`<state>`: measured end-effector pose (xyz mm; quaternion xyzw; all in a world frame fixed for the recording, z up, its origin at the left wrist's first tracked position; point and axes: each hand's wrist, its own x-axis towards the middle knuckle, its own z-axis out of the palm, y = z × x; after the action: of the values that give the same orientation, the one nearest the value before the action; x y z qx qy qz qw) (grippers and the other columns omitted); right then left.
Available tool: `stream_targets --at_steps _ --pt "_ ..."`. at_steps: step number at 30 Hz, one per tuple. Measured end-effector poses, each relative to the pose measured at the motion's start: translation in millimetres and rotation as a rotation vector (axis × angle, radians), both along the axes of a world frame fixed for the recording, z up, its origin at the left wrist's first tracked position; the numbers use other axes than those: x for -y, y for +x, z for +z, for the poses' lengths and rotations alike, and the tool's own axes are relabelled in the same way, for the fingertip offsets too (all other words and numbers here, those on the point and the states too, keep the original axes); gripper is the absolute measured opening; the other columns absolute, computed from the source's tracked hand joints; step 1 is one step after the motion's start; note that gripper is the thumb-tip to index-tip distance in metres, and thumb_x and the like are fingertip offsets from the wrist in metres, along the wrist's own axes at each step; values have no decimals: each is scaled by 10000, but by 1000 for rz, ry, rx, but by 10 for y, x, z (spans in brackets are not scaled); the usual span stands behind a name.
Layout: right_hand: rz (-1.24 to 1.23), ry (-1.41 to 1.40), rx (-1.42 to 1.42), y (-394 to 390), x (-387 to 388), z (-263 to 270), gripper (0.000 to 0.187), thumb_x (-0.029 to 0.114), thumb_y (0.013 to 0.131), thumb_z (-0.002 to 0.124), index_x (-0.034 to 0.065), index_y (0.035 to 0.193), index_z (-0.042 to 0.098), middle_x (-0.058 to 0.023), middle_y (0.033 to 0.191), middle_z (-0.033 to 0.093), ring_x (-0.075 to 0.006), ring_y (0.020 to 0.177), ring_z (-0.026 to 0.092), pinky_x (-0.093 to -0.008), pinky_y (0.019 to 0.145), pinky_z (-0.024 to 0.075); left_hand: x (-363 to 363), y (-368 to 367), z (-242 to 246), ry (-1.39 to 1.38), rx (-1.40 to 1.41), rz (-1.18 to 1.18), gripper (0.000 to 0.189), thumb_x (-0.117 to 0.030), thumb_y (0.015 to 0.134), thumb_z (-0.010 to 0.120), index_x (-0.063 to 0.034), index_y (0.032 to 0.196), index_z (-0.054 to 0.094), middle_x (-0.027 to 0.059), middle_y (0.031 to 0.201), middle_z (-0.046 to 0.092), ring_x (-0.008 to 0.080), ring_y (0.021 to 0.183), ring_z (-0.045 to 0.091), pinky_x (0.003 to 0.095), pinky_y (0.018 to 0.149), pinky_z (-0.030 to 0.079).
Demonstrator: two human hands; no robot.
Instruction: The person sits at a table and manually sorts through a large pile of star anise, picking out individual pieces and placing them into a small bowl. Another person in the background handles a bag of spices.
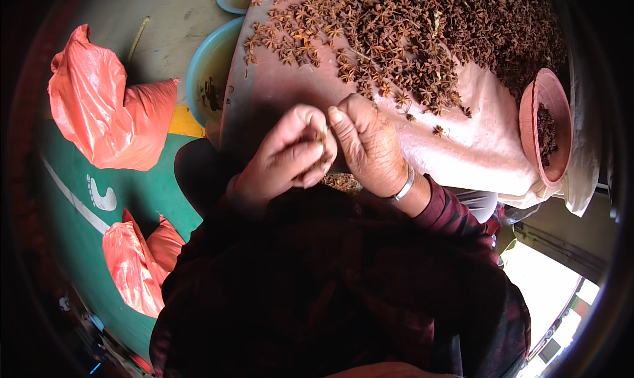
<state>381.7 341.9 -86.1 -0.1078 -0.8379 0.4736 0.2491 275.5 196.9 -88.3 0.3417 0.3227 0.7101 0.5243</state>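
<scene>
Both my hands are raised close together over the near edge of the table. My left hand (pixel 292 147) has its fingers curled, and a small brownish piece shows between them; it is blurred and partly hidden, so its kind is unclear. Beside it, my right hand (pixel 369 143) is closed, thumb tip against the index finger, with a metal bracelet at its wrist. Whether it pinches part of the same piece cannot be seen. Beyond the hands, a large heap of dried star anise (pixel 396 36) spreads over a pale pinkish cloth (pixel 460 155), with one loose star (pixel 438 130) nearer me.
A pink plastic basket (pixel 529 125) holding dark dried pieces stands at the table's right. Blue basins (pixel 198 76) are off the left edge. Tied red plastic sacks (pixel 99 115) rest on the green and grey floor. More dried pieces (pixel 342 181) lie below my hands.
</scene>
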Motion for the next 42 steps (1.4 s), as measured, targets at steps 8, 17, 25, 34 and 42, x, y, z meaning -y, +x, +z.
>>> stream_targets --at_steps 8,17,25,34,42 --pt "433 80 252 -248 -244 -7 239 257 935 673 38 887 589 -187 864 630 -387 804 627 -449 684 506 529 -449 268 107 -215 69 189 27 890 619 -51 1036 529 74 743 592 146 626 552 264 538 425" --pt "-1 848 475 -614 -1100 47 160 205 924 584 70 902 665 -116 920 668 -330 813 678 -435 695 547 877 -2172 -483 -646 -1521 1033 350 -129 968 598 -41 1305 562 78 1116 625 155 1000 590 278 832 485" --pt "22 894 613 -860 -1065 -177 166 201 894 571 62 870 657 -162 838 665 -363 808 675 -460 705 541 -237 -1419 -238 -407 -1018 599 199 -150 995 601 -36 1139 680 18 951 687 89 847 622 237 733 506" --pt "14 734 130 -250 -805 -39 41 62 900 625 52 928 596 -133 893 574 -340 786 620 -414 672 520 -893 -613 -239 -335 -472 177 202 -185 1050 520 -30 1151 602 59 895 664 63 643 558 201 526 447" --pt "93 379 462 -111 -787 41 55 -16 897 610 34 918 621 -162 864 638 -318 784 633 -406 689 511 -654 -875 -294 -28 311 -94 192 -223 1069 472 -82 1069 603 28 857 606 91 611 527 211 492 397"
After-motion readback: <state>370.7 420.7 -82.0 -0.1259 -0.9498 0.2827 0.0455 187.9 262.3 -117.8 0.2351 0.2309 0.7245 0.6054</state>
